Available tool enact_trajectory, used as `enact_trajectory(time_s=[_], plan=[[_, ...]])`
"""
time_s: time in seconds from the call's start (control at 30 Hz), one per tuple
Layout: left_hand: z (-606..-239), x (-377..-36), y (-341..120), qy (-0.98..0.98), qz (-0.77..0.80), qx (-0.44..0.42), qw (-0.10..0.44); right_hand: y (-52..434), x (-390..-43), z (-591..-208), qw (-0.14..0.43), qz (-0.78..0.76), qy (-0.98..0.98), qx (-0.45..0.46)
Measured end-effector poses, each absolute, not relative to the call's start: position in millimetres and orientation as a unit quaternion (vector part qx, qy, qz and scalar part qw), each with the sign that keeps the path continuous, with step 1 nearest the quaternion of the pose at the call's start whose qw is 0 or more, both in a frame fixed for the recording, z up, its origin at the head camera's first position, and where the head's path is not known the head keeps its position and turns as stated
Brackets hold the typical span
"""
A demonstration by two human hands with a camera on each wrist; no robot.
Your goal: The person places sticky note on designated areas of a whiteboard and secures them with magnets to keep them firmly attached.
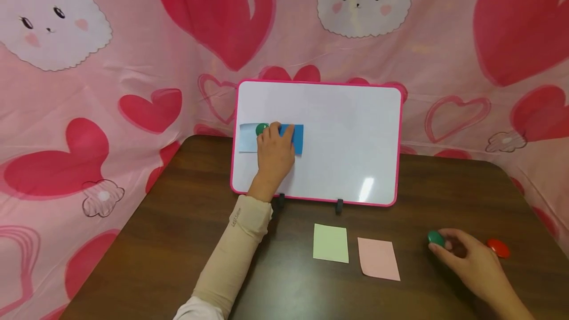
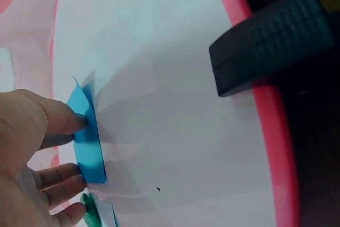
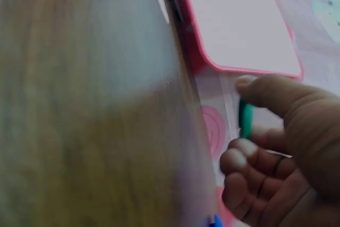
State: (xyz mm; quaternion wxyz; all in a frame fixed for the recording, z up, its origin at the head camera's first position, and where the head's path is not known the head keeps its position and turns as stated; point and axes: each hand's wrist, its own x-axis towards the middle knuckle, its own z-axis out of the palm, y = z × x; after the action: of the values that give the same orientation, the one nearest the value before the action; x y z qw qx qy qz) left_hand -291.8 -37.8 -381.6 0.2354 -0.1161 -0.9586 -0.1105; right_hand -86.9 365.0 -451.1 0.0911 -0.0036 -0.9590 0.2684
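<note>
Right grip (image 1: 467, 260) pinches green magnet (image 1: 436, 238); table (image 1: 178, 241).

Upright whiteboard (image 1: 346, 142) stands across the far middle of the table (image 1: 178, 241), closing the way to the backdrop behind it; its two black feet (image 1: 339, 205) jut forward at the lower edge. Left hand (image 1: 274, 154) and its sleeved forearm (image 1: 235, 256) cross the table's left-centre diagonally, pressing a blue note (image 1: 297, 138) to the board beside a green magnet (image 1: 261, 129). Board surface right of the note is bare. Green note (image 1: 331, 243) and pink note (image 1: 378, 259) lie flat in the middle. Right hand (image 1: 471, 260), pinching a second green magnet (image 1: 435, 238), and a red magnet (image 1: 498, 247) occupy the right front. Table's left front is open wood.
</note>
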Motion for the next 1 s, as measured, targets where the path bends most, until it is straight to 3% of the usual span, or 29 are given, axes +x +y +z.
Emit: enact_trajectory(time_s=[0.57,1.0], plan=[[-384.1,-293.6,-41.4,-0.951,-0.134,-0.139,0.240,300.2,-142.9,-413.2,0.187,0.301,-0.931,0.088],[-385.2,-290.0,-44.2,-0.954,-0.137,-0.140,0.228,251.7,-181.6,-393.7,0.208,0.330,-0.910,0.139]])
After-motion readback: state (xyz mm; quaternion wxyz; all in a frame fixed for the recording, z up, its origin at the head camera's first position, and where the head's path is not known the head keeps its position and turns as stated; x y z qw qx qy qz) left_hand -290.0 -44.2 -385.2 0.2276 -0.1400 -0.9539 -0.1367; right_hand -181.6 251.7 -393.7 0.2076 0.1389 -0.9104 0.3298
